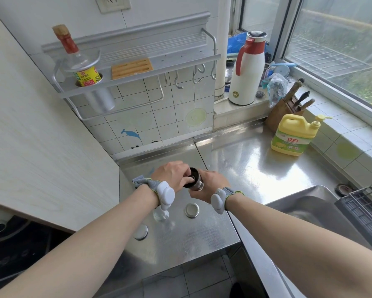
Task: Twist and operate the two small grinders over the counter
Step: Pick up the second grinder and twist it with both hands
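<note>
Left hand (171, 175) clamped on dark top, right hand (210, 186) clamped on glass body of grinder (194, 179), held above counter (245, 160). Step judged: twisting first grinder. Second grinder (161, 215) stands below left wrist; next move calls for counter-rotation.

Steel counter (234, 160) in front of me, shiny, w/ a seam down the middle. On it near my wrists: round metal lid (192, 210) at 6 o'clock, second metal lid (140, 232) at 7, small glass jar (161, 215) between them, partly hidden by my left wrist. Grey cloth (138, 180) at 9, near the wall. Yellow soap jug (292, 136) at 2, knife block (285, 110) just behind it.
</note>
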`<act>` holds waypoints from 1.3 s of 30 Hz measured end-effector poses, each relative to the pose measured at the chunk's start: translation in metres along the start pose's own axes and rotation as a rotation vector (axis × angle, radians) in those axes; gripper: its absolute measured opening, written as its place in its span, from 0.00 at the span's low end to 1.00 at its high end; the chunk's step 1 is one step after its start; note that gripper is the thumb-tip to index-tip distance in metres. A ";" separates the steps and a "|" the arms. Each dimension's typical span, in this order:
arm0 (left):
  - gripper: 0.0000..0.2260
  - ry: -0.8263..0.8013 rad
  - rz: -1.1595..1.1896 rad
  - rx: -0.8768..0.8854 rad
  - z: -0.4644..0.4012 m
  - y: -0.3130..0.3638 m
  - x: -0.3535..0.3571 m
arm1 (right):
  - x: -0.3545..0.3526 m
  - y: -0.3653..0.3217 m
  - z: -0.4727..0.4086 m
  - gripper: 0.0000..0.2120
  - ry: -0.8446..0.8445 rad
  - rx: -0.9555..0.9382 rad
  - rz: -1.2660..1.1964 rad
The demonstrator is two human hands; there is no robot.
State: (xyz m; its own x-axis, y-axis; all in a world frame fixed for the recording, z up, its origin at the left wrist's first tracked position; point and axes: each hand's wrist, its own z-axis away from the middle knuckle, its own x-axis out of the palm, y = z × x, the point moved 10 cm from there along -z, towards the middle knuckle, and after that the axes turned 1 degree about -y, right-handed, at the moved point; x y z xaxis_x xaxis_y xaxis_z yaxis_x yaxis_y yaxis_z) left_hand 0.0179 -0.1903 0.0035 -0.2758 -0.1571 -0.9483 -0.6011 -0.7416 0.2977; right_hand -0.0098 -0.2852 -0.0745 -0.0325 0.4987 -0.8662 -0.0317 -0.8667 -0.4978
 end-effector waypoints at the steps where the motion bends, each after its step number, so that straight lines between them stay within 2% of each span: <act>1: 0.09 0.005 0.026 0.035 0.001 0.002 0.000 | 0.000 0.001 0.000 0.13 0.008 -0.005 -0.009; 5: 0.10 0.009 0.060 0.105 0.005 0.005 0.001 | 0.000 0.003 -0.001 0.14 0.004 -0.007 -0.014; 9: 0.07 0.012 -0.009 0.019 0.002 0.000 -0.001 | 0.002 0.003 -0.002 0.15 -0.007 0.005 -0.007; 14: 0.09 -0.008 -0.062 -0.045 0.001 -0.007 -0.001 | 0.004 0.002 -0.004 0.15 0.000 -0.001 0.009; 20: 0.10 0.019 0.057 0.077 0.005 0.000 0.000 | 0.001 0.004 -0.003 0.13 0.019 -0.015 -0.038; 29: 0.09 0.034 -0.031 -0.051 0.004 -0.006 -0.004 | 0.004 0.002 -0.006 0.13 0.016 -0.014 0.012; 35: 0.11 0.032 0.062 0.050 0.006 -0.002 -0.001 | 0.003 0.007 -0.005 0.14 0.026 -0.017 -0.033; 39: 0.08 0.057 0.075 0.057 0.006 0.001 -0.002 | 0.000 0.004 -0.005 0.13 0.032 -0.036 -0.030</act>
State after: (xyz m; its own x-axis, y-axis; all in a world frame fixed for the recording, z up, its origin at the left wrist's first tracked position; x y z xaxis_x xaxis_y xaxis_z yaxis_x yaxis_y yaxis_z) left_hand 0.0137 -0.1867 0.0067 -0.2795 -0.2486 -0.9274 -0.6228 -0.6882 0.3722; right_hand -0.0054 -0.2889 -0.0767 -0.0003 0.5245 -0.8514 0.0041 -0.8514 -0.5245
